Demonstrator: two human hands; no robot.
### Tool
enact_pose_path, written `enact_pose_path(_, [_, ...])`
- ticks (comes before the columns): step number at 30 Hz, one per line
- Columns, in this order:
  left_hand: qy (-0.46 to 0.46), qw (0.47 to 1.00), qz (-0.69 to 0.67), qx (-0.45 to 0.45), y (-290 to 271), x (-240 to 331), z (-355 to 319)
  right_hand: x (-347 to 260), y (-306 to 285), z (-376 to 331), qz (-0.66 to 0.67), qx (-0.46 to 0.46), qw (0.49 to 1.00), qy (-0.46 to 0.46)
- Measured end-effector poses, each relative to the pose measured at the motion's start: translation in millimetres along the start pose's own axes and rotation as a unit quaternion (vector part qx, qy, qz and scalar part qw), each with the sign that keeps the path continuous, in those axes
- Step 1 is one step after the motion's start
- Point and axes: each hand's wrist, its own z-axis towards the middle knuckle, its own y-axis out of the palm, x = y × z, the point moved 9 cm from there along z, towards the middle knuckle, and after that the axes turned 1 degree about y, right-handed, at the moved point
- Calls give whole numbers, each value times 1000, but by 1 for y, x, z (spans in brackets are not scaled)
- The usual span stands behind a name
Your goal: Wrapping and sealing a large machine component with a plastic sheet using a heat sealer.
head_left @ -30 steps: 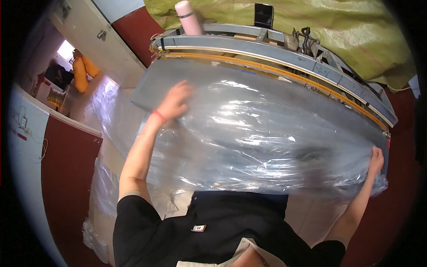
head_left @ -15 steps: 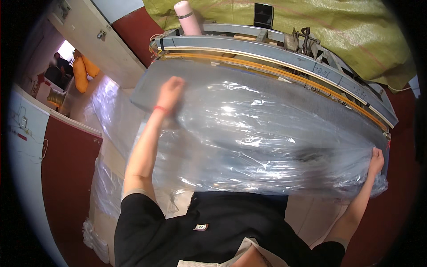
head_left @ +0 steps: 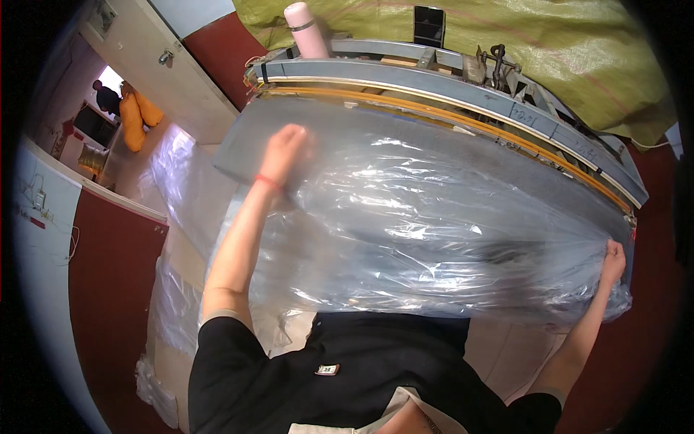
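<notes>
A wide sheet of clear plastic film (head_left: 412, 231) lies wrinkled and shiny across a grey padded work surface (head_left: 253, 123). At the far left of the film, my left hand (head_left: 284, 153) is closed at its edge, fingers curled together and slightly smeared by motion. A red band circles that wrist. On the right, my right hand (head_left: 614, 262) pinches the film, and creases fan out from its fingers. More film bunches below this hand at the near right corner.
Behind the surface runs a grey metal frame (head_left: 405, 71) with an orange strip (head_left: 376, 98). A pink bottle (head_left: 306, 32), a dark phone (head_left: 429, 27) and a metal clamp (head_left: 499, 61) are at the back. More plastic film (head_left: 173, 173) trails on the left, near an open door (head_left: 159, 69).
My left hand has shifted slightly right, fingers still curled. My right hand holds its place on the film. Beyond the doorway, a distant person has moved a little.
</notes>
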Motion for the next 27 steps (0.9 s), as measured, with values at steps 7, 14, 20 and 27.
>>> enact_pose_path(7, [27, 921, 375, 104, -21, -15, 14, -7, -2, -3, -4, -7, 1000, 7])
enact_pose_path(14, [167, 859, 471, 113, -10, 11, 6, 15, 3, 5, 50, 4, 999, -4])
enact_pose_path(20, [187, 834, 517, 39, 1, 0, 29, 70, 14, 21, 206, -1, 972, 114])
enact_pose_path(27, [3, 967, 81, 243, -45, -41, 75, 41, 34, 55, 381, 68, 911, 144])
